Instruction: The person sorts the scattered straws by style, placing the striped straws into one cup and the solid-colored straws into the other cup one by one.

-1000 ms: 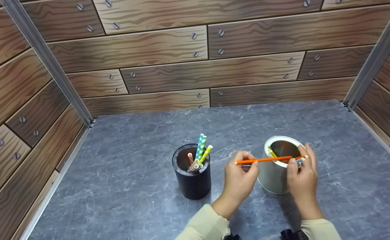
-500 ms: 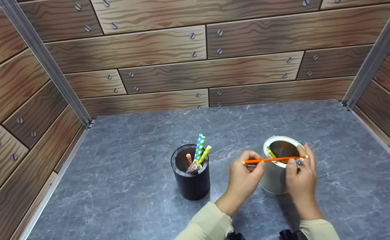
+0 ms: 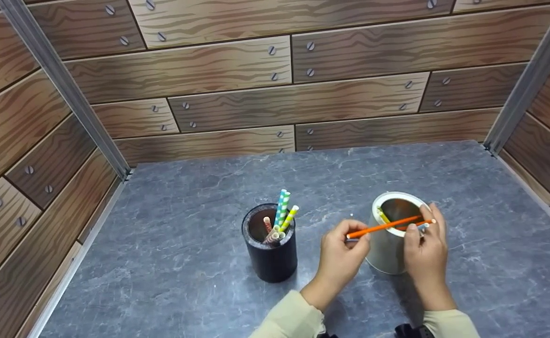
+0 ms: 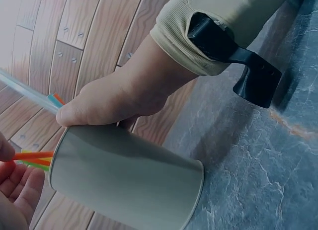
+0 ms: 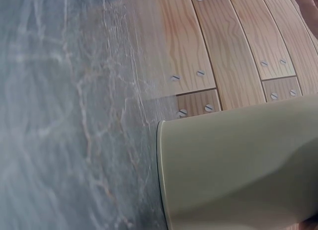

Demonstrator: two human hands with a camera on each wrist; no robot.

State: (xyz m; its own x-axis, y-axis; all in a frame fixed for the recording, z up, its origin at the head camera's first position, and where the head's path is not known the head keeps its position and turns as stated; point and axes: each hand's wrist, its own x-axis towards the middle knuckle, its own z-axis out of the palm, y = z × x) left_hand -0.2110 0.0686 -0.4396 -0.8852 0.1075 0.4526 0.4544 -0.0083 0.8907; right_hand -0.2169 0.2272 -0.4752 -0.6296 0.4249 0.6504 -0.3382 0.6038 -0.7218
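In the head view my left hand (image 3: 343, 249) pinches one end of an orange straw (image 3: 378, 228), which slants up to the right over the mouth of a grey-green can (image 3: 387, 256). My right hand (image 3: 427, 253) grips the can's right rim, thumb in front and fingers behind. Beside that thumb lie a second orange straw end (image 3: 429, 221) and a pale blue one. A yellow straw (image 3: 383, 215) leans inside the can. The left wrist view shows the right thumb (image 4: 74, 113) pressed on the rim. The right wrist view shows mainly the can's side (image 5: 238, 160).
Left of the hands stands a black cylindrical holder (image 3: 275, 263) with several striped paper straws, including a green one (image 3: 283, 209). Both stand on a grey marbled table (image 3: 185, 234). Wood-patterned walls (image 3: 256, 65) enclose the back and sides.
My left hand first moved right toward the can, then slightly back left. The held straw's near end has dipped, so it now slants apart from the other orange straw. The right hand stays put.
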